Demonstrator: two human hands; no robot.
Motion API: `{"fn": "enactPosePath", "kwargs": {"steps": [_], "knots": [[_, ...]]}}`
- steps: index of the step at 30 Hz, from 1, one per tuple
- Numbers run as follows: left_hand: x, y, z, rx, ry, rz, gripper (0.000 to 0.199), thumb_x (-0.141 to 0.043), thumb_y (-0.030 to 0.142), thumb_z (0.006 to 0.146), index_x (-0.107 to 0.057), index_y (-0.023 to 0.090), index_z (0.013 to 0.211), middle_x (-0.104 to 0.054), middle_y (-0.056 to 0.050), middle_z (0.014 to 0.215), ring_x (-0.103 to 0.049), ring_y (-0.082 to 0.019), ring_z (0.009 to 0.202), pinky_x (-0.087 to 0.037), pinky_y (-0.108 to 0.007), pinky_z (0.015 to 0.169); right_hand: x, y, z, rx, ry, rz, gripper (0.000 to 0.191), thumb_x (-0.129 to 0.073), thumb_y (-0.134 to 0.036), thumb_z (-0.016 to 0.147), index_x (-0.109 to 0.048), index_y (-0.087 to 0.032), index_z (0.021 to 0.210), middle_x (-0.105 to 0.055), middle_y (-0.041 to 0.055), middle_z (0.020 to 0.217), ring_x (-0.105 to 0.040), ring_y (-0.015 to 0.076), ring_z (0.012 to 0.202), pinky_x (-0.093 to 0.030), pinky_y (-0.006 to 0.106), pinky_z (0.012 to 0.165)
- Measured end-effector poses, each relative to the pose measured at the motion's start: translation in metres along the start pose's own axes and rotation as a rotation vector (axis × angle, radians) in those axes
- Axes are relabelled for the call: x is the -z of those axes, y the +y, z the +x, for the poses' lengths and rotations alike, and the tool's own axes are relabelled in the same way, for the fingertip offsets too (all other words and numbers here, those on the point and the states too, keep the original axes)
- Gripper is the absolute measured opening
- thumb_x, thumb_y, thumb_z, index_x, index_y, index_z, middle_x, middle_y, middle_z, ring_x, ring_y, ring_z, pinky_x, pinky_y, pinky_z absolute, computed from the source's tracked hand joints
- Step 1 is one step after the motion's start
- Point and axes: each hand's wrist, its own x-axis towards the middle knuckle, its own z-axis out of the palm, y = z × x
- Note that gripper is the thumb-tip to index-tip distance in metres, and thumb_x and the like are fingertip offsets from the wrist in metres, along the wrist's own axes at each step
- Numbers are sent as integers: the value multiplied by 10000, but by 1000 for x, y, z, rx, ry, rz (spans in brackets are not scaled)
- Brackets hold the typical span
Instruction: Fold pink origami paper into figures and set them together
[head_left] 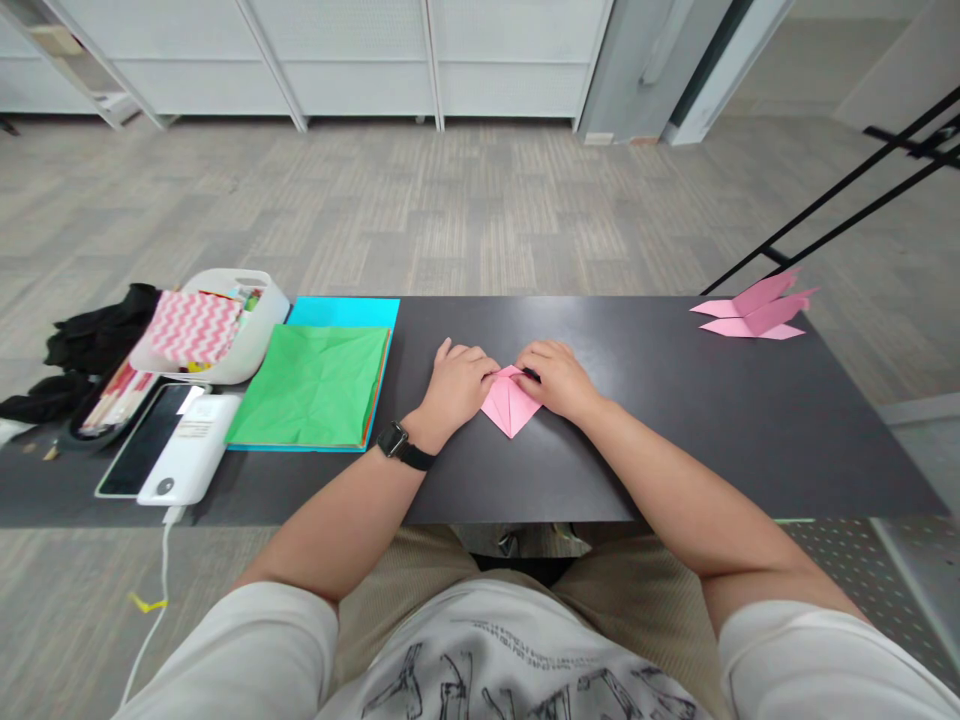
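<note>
A small piece of folded pink paper lies on the dark table in front of me, its point toward me and crease lines running down its middle. My left hand presses on its upper left edge, fingers closed together. At the upper right edge, the fingers of my right hand are curled and pinch the paper. A small black item shows by the right fingertips; I cannot make out what it is. The fingertips partly hide the paper's top edge.
Folded pink paper figures stand at the table's far right corner. Left of me lies a stack of coloured paper, green on top. Beyond it are a white basket, a phone, a white power bank with a cable, and black cloth.
</note>
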Motion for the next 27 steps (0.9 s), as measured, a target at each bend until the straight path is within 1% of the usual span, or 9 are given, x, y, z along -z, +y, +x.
{"fn": "enactPosePath", "kwargs": {"steps": [4,8,11,14,19,22,24,25,27], "knots": [[0,4,0,-39,27,48,229,-604,246,1061,-828,259,1016,-766,-34,1034,-666,-238,1021,-360,-531,1241,2,0,-1,48,-12,-43,58,-692,-246,993,-743,-239,967,-735,74,1043,-627,267,1002,-412,413,908],[-5,8,1,-66,56,91,197,-628,237,1048,-821,249,1012,-755,-43,1011,-666,-232,982,-438,-460,1121,1,-1,-2,83,7,-79,87,-681,-265,1010,-740,-232,956,-721,73,999,-615,258,960,-398,401,882],[-7,9,0,-90,76,133,189,-630,260,1055,-813,244,1009,-748,-50,1000,-662,-244,979,-455,-448,1049,0,-1,-2,108,25,-94,100,-668,-258,1013,-742,-233,951,-716,69,976,-602,251,932,-392,394,863],[-7,8,-2,-115,73,158,188,-627,245,1054,-808,243,1003,-745,-52,1003,-661,-248,974,-459,-449,1016,2,-2,-2,144,28,-111,116,-655,-217,1001,-757,-237,950,-719,65,954,-591,247,906,-390,395,849],[0,5,-14,-156,13,181,243,-611,157,1032,-824,264,1081,-752,-53,1055,-667,-238,974,-468,-462,1054,10,-1,-7,217,13,-94,202,-629,-134,968,-794,-249,980,-749,62,1003,-606,242,927,-410,403,863],[4,7,-23,-173,-5,203,280,-588,144,1038,-822,279,1111,-759,-48,1096,-670,-245,994,-434,-532,1165,16,1,-11,252,-16,-87,259,-627,-106,941,-821,-254,1026,-758,67,1065,-616,244,957,-431,409,878],[5,12,-29,-175,-16,216,280,-578,159,1048,-819,273,1137,-765,-49,1099,-673,-256,1011,-399,-579,1219,19,1,-14,263,-30,-96,288,-627,-104,933,-839,-254,1056,-751,73,1073,-612,246,956,-441,410,875],[6,15,-31,-172,-22,220,277,-578,167,1050,-816,264,1152,-769,-56,1114,-675,-264,1035,-385,-596,1237,20,0,-15,266,-35,-101,302,-628,-107,933,-847,-256,1077,-745,75,1070,-608,245,950,-444,410,871],[7,21,-34,-176,-31,214,293,-575,174,1051,-801,250,1221,-774,-74,1205,-668,-282,1126,-356,-616,1268,21,-1,-16,267,-44,-110,331,-630,-120,941,-856,-268,1132,-736,78,1063,-600,244,936,-448,414,865]]}}
